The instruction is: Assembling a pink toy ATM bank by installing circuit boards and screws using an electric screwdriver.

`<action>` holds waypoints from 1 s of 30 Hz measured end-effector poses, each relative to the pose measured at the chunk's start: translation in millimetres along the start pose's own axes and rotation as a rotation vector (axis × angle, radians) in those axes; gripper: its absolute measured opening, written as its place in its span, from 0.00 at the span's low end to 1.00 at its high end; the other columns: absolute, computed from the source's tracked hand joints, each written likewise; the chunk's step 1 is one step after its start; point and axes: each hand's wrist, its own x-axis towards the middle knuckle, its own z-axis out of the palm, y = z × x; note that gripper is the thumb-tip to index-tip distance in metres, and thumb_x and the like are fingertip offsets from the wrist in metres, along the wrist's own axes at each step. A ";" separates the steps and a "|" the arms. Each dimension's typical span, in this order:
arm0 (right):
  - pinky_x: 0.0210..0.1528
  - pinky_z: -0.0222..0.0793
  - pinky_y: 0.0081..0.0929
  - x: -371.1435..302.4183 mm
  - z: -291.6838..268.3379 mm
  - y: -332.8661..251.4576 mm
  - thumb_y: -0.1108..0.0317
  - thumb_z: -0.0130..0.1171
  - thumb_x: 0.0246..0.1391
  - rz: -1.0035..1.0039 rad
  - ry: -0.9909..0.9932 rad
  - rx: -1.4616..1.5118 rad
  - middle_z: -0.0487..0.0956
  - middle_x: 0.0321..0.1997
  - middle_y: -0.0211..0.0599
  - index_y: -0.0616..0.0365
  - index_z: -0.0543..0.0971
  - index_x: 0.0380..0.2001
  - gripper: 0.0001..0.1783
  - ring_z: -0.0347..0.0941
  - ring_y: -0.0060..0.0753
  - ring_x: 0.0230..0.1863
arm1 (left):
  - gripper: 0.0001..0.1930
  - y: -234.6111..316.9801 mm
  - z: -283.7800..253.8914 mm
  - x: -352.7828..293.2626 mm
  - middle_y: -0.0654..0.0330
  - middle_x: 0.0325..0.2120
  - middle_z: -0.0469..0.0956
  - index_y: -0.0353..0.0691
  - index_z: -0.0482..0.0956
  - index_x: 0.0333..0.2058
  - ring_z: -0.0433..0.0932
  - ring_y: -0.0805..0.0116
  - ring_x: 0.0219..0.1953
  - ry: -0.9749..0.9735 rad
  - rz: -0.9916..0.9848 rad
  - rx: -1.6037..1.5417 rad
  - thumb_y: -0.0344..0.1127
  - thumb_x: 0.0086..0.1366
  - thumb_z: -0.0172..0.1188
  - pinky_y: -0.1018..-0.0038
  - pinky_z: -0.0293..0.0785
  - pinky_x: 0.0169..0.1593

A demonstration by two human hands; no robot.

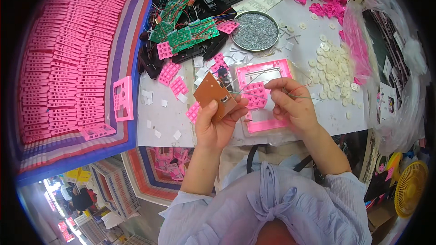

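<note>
My left hand (217, 120) grips a brown circuit board (211, 94), thumb on its face and fingers behind. Thin wires (254, 91) run from the board toward my right hand (292, 106). The fingers of that hand are pinched together at a small white slip (270, 103), with wires passing by them. Beneath lies a pink plastic frame (284, 68) with a rectangular window. Against the frame, between my hands, is a pink button pad (254, 96). What part of the wires my right fingers touch is hidden.
Stacked pink frames (68, 63) fill a striped box at left. Green boards (193, 34) lie on black parts at the back, beside a round tin of small metal pieces (255, 31). White discs (334, 66) are heaped at right. A yellow fan (411, 188) stands lower right.
</note>
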 end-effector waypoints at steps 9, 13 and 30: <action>0.21 0.60 0.13 7.3 1.5 4.8 0.65 0.64 0.63 0.191 -0.069 -0.122 0.74 0.24 0.20 0.59 0.80 0.49 0.14 0.66 0.11 0.21 | 0.25 -5.0 3.4 0.4 0.42 0.55 0.75 0.30 0.70 0.58 0.82 0.49 0.50 -0.026 -0.036 0.038 0.44 0.73 0.52 0.58 0.84 0.48; 0.17 0.52 0.12 12.7 1.9 11.2 0.67 0.61 0.65 0.341 -0.156 -0.004 0.72 0.21 0.20 0.58 0.78 0.52 0.15 0.60 0.09 0.17 | 0.28 0.4 -0.7 -2.3 0.43 0.53 0.77 0.28 0.71 0.58 0.81 0.53 0.47 -0.077 -0.128 0.095 0.48 0.72 0.53 0.64 0.81 0.43; 0.46 0.69 0.29 -127.8 -93.7 -120.9 0.53 0.75 0.44 -0.324 0.174 -1.224 0.81 0.43 0.37 0.61 0.78 0.57 0.38 0.76 0.32 0.46 | 0.13 27.6 44.8 -21.1 0.58 0.38 0.83 0.30 0.81 0.48 0.81 0.71 0.38 -0.199 -0.314 0.932 0.27 0.67 0.60 0.72 0.77 0.42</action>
